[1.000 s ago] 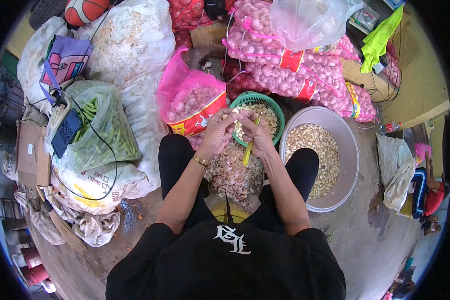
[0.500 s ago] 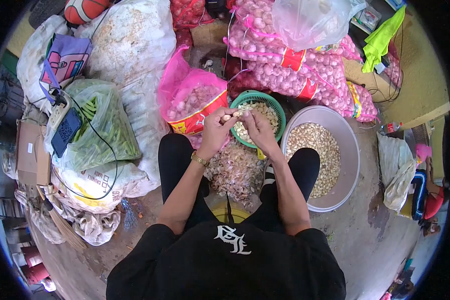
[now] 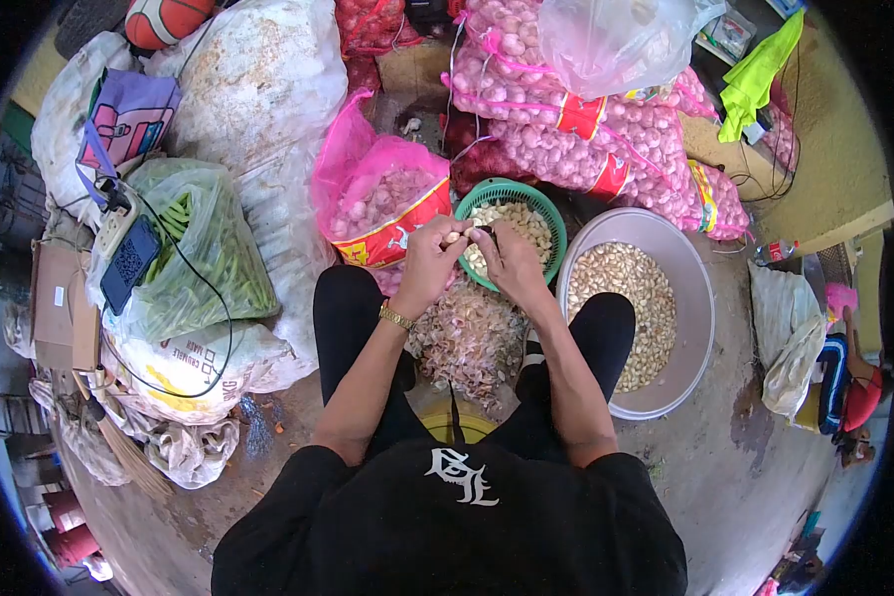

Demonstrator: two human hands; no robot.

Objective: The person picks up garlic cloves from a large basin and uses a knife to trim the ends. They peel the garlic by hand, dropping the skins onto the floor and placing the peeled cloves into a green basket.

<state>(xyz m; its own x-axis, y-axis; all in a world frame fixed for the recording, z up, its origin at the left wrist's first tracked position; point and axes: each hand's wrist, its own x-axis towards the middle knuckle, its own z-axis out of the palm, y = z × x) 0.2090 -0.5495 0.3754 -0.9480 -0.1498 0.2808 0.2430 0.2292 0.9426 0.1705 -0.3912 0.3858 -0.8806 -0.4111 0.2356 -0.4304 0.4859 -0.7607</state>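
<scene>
My left hand is closed in a pinch on a garlic clove, held over the near left rim of a green basket. Close beside it, my right hand has its fingers bent together at the clove. Something small and dark shows at the right fingertips, too little to name. Pale peeled garlic cloves fill much of the basket, partly covered by the right hand. Below both hands lies a heap of garlic skins on the floor, between my knees.
A large grey tub of unpeeled cloves stands at right. An open pink mesh bag of garlic sits ahead left, and stacked garlic sacks ahead right. A bag of green pods lies left. Another person is at far right.
Both hands stay over the basket's near edge, with small finger movements. The right fingers have shifted slightly, and a dark bit now shows at their tips.
</scene>
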